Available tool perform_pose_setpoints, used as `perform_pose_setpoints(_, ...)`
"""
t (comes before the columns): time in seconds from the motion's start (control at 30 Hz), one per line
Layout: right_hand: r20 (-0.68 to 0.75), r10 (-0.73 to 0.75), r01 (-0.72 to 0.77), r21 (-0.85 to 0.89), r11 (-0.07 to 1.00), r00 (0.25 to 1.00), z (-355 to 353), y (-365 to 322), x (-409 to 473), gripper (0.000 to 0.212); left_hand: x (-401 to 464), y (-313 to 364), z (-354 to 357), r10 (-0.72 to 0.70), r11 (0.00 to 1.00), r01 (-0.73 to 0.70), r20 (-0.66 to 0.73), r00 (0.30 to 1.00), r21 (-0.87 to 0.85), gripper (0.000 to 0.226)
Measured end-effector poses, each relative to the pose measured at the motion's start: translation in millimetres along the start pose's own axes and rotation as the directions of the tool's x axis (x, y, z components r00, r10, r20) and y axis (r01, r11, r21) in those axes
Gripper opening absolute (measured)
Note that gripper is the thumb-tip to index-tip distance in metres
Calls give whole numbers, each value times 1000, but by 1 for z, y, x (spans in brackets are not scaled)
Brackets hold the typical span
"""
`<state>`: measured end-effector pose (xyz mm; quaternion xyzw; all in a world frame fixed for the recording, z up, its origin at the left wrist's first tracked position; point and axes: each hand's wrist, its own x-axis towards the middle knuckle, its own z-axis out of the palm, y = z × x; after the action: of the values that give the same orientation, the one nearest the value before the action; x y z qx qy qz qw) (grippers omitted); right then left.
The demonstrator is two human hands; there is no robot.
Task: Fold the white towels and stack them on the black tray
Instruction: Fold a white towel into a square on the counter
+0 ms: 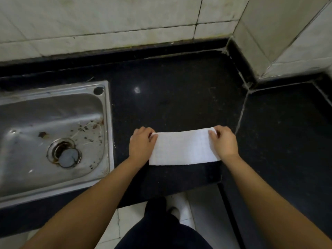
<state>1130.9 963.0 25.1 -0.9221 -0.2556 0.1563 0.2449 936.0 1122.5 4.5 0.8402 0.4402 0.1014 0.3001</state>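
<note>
My left hand [142,144] and right hand [223,143] each pinch a far corner of the flat white cloth towel [183,148] — a tight grip — to fold it evenly on the shiny black stone worktop [170,97].

Both bare forearms reach forward from the bottom corners and converge toward the middle. The left hand [142,143] lies palm down, its fingers curled over the left end of the towel [184,148]. The right hand [223,141] mirrors it, fingertips pinching the right end, knuckles up, wrists level and apart.
</note>
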Motion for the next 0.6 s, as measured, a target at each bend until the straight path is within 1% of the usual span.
perform_pose_setpoints(0.07,-26,-9,3,-244,970,1000,9,-2,0,26,-1,-4,7,23,997,-23,0,1000,79,26)
perform_pose_setpoints(0.1,-47,-13,-2,-304,953,999,13,-3,-2,33,-5,-5,9,21,995,-21,2,1000,97,37)
perform_pose_setpoints(0.17,-58,-71,48,-329,943,996,17,-15,-5,46,-18,-11,11,7,993,-6,-10,1000,116,56)
perform_pose_setpoints(0.2,-16,-119,108,-322,941,993,20,-26,-5,48,-26,-15,12,15,991,-12,-21,1000,137,62)
perform_pose_setpoints(0.27,163,-235,273,-278,921,958,31,-54,-4,46,-44,-22,13,43,978,-34,-39,998,208,68)
perform_pose_setpoints(0.33,363,-323,423,-240,874,874,49,-85,-6,47,-58,-26,14,25,964,-12,-48,999,265,71)
perform_pose_setpoints(0.4,469,-361,518,-264,814,806,69,-107,-10,49,-63,-24,15,-12,958,31,-66,998,285,72)
perform_pose_setpoints(0.47,508,-338,541,-329,774,792,83,-119,-10,44,-65,-18,15,-82,967,93,-55,995,238,71)
perform_pose_setpoints(0.53,550,-275,527,-375,762,788,85,-124,-7,37,-66,-13,18,-156,972,159,-32,987,171,67)
perform_pose_setpoints(0.6,600,-247,515,-329,791,761,77,-126,-5,36,-66,-10,17,-153,975,157,-36,988,156,58)
